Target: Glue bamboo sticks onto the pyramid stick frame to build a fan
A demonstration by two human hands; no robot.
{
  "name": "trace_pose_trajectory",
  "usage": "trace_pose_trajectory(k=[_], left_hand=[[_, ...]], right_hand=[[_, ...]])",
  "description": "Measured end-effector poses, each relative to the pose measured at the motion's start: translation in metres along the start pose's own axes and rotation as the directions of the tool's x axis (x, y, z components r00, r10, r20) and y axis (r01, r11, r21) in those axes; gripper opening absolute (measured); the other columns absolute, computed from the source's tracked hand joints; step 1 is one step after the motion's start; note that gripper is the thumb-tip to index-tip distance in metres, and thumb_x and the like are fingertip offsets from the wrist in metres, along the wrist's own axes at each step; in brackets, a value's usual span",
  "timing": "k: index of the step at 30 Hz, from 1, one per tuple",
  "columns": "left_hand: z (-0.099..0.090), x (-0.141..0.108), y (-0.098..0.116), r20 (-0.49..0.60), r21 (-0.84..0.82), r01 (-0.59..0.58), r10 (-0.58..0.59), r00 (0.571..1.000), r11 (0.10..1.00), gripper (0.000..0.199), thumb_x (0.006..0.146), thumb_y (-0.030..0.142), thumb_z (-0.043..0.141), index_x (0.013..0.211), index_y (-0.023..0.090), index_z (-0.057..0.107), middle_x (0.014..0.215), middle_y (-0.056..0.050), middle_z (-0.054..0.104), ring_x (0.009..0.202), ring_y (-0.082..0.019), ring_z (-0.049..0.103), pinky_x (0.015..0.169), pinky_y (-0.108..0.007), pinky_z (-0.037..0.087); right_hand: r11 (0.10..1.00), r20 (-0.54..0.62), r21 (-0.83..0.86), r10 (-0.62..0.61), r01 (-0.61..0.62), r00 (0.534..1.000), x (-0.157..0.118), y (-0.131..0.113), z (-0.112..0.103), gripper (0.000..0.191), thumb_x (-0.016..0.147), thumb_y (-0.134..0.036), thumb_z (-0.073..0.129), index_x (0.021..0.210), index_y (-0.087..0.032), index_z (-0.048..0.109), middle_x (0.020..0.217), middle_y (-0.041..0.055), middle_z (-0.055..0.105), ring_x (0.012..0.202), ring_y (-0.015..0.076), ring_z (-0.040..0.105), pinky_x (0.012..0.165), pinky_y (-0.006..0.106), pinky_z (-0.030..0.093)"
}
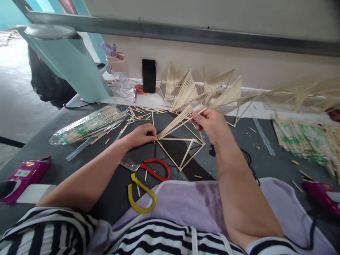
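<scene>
A frame of thin wooden sticks (pixel 170 156) rests on the dark table in front of me, with a fan of close-set sticks (pixel 174 122) rising from its left corner. My left hand (pixel 142 135) is closed, its fingertips pinching that corner where the sticks meet. Between the thumb and fingers of my right hand (pixel 207 122) is the upper end of a single wooden stick (pixel 179 126), slanting down to the same corner beside the fan. Red-and-yellow-handled scissors (pixel 156 169) lie open nearer my body. My right fingers partly cover the fan's upper end.
Finished stick structures (pixel 186 90) line the wall behind. A plastic bag of sticks (pixel 90 124) lies left, and stick bundles (pixel 300 136) lie right. A phone (pixel 149 76), a clear bottle (pixel 120 74) and a tall mint-green container (pixel 69 63) stand at the back. A magenta device (pixel 25 177) sits left.
</scene>
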State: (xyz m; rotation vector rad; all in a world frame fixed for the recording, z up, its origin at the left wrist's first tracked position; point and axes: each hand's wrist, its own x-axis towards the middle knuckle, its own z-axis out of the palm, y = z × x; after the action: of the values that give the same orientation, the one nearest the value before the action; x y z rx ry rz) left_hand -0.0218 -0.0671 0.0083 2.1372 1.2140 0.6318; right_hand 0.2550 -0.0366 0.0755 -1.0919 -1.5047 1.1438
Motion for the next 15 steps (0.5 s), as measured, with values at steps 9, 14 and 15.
trace_pose_trajectory(k=[9,14,15], left_hand=[[0.0024,0.0013,-0.004,-0.017,0.026,-0.041,0.042,0.999,0.999,0.017,0.081,0.031,0.064,0.074,0.016,0.06,0.082,-0.002,0.058,0.08,-0.015,0.054,0.076,-0.028,0.042],[0.0018,0.0021,-0.0039,-0.029,0.013,-0.042,0.043,0.999,0.999,0.018,0.081,0.031,0.064,0.072,0.016,0.059,0.081,-0.002,0.057,0.079,-0.015,0.054,0.075,-0.028,0.042],[0.0018,0.0022,-0.0038,-0.028,0.005,-0.045,0.046,0.999,0.999,0.019,0.081,0.031,0.064,0.071,0.016,0.059,0.081,-0.002,0.057,0.079,-0.015,0.054,0.075,-0.028,0.042]], right_hand=[[0.999,-0.001,-0.044,0.007,-0.007,1.0,-0.0001,-0.0002,-0.0007,0.02,0.076,-0.036,0.071,0.074,-0.018,0.063,0.064,0.0002,0.067,0.041,0.0062,0.045,0.041,0.023,0.035],[0.998,-0.014,-0.061,0.002,-0.003,1.0,-0.0003,-0.0015,0.0003,0.017,0.077,-0.033,0.069,0.075,-0.018,0.062,0.064,-0.0002,0.067,0.041,0.0061,0.044,0.041,0.023,0.034],[0.997,-0.015,-0.071,-0.001,0.0,1.0,-0.0006,-0.0024,0.0004,0.017,0.077,-0.033,0.069,0.076,-0.018,0.062,0.064,-0.0002,0.067,0.041,0.006,0.044,0.041,0.022,0.034]])
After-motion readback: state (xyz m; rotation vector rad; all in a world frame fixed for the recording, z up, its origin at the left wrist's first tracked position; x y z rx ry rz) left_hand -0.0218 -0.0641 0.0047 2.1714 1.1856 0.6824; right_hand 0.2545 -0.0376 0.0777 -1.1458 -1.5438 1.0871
